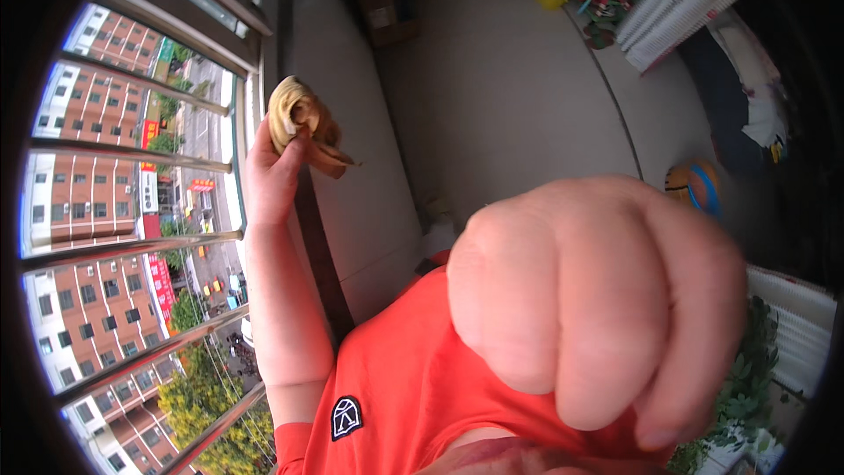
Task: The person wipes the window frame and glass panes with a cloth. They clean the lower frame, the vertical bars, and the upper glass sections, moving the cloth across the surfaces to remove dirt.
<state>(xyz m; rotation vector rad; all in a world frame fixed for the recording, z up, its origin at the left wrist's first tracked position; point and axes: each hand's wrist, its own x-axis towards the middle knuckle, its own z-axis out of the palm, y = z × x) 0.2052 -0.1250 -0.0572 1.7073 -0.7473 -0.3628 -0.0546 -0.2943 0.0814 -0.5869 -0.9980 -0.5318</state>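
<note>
At the left, beside the window, my left hand (275, 178) grips a folded, browning yellow banana peel (288, 109) between thumb and fingers. Part of the peel hangs down over the thumb side. My right hand (587, 303) is very near the camera, large and blurred, in front of my red shirt (389, 343). Its fingers are curled inward, and the back of the hand hides the palm, so whether anything is inside cannot be seen. My mouth shows at the bottom edge.
Metal window bars (132, 155) run along the left, with a street and buildings outside. Cardboard boxes (382, 10) stand at the top. An orange and blue ball (692, 186) lies on the floor (501, 92) at right. Green plants (745, 369) are at lower right.
</note>
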